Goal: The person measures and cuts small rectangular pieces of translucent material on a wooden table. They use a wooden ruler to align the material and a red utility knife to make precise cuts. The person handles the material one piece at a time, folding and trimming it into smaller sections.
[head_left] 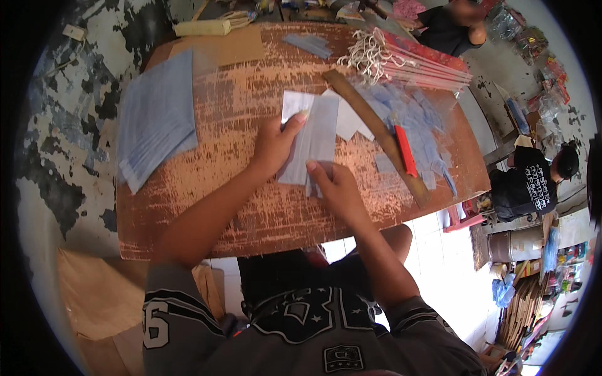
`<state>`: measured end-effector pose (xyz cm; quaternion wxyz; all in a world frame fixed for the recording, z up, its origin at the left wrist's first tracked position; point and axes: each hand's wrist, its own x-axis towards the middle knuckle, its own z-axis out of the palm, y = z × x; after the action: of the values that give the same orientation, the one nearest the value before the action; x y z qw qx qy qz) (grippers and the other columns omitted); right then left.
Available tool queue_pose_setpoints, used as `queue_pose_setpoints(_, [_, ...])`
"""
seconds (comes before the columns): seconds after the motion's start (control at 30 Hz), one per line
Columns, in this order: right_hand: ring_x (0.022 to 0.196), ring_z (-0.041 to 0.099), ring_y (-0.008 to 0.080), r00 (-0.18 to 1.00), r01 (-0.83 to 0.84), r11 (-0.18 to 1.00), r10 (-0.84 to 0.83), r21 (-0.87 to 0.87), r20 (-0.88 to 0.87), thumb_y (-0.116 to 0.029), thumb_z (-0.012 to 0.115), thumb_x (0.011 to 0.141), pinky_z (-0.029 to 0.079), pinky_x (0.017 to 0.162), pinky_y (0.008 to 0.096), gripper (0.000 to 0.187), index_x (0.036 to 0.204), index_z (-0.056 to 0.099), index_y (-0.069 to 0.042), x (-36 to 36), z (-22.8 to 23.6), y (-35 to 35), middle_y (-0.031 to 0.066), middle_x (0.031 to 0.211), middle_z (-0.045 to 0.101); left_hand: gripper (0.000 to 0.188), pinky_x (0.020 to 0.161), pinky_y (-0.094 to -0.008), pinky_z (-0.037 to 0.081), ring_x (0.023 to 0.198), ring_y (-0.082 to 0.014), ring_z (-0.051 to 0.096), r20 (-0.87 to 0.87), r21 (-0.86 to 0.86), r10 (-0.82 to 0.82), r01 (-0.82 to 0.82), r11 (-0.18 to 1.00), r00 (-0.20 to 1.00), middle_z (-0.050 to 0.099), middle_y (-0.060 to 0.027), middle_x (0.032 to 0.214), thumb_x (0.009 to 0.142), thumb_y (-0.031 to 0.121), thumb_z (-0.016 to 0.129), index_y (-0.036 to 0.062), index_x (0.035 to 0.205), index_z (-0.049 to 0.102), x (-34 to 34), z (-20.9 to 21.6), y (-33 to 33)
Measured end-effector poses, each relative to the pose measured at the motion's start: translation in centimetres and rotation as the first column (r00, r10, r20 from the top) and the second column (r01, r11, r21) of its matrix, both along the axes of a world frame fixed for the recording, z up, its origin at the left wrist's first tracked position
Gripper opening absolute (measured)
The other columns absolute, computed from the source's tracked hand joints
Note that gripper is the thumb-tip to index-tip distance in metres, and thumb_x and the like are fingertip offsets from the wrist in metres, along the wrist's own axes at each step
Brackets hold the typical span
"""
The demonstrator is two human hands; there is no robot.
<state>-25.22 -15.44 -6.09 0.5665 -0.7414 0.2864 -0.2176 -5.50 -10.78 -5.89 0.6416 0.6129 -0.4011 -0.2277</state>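
Note:
Over the middle of the worn wooden table, my two hands hold a small bundle of clear bluish plastic sheets. My left hand closes on its left side, the thumb lying on top. At the lower right part, my right hand pinches the edge between thumb and fingers. White paper shows at the bundle's upper left; whether it belongs to the bundle I cannot tell. More white paper pieces lie just behind. To the right, a long wooden strip lies slantwise beside a red-handled cutter.
Plastic offcuts cover the table's right side. A stack of larger plastic sheets lies at the left. Red bundles with white cords sit at the back right, cardboard at the back left. Two other people are beyond the table.

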Motion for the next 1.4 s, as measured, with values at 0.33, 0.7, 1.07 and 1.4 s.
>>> queue_pose_setpoints(0.33, [0.068,0.073,0.0383,0.994,0.093,0.603,-0.106,-0.792,0.036,-0.025,0.071,0.107,0.058,0.058,0.0477,0.020,0.098,0.070,-0.007,0.5,1.5,2.0,0.0145,0.089,0.075,0.049,0.067,-0.0310,0.049,0.074,-0.0064,0.055,-0.066,0.034,-0.014,0.016,0.999,0.998,0.066,0.0031,0.079,0.111,0.045,0.070,-0.0020,0.096,0.074,-0.1,0.7,0.5])
queue_pose_setpoints(0.7, [0.064,0.072,0.0309,0.991,0.079,0.777,-0.130,-0.624,-0.035,-0.030,0.065,0.113,0.054,0.060,0.0444,0.032,0.096,0.072,-0.004,-0.2,3.7,2.9,0.0135,0.076,0.071,0.053,0.065,-0.0315,0.048,0.071,-0.0071,0.053,0.094,-0.033,0.017,-0.014,0.999,0.995,0.062,0.0016,0.074,0.112,0.048,0.068,-0.0020,0.097,0.073,0.3,2.2,0.5])
queue_pose_setpoints(1.07, [0.066,0.060,0.0131,0.997,-0.001,0.966,-0.020,0.259,0.078,-0.046,0.065,0.112,0.048,0.060,0.0325,0.048,0.110,0.078,0.001,0.4,5.1,3.7,0.0025,0.080,0.070,0.055,0.061,-0.0298,0.040,0.067,-0.0061,0.044,0.132,-0.126,0.052,-0.035,0.991,0.990,0.050,0.0070,0.070,0.112,0.052,0.066,0.0026,0.088,0.067,0.6,4.5,2.1])
queue_pose_setpoints(1.4, [0.067,0.065,0.0206,0.995,-0.039,0.991,0.051,-0.125,0.091,-0.045,0.063,0.113,0.049,0.060,0.0368,0.051,0.110,0.078,0.003,4.0,5.0,-1.5,0.0069,0.078,0.070,0.050,0.065,-0.0379,0.052,0.065,-0.0156,0.063,0.131,0.146,0.028,-0.047,0.988,0.991,0.070,-0.0055,0.074,0.107,0.045,0.072,-0.0026,0.094,0.075,3.8,6.1,-1.7])
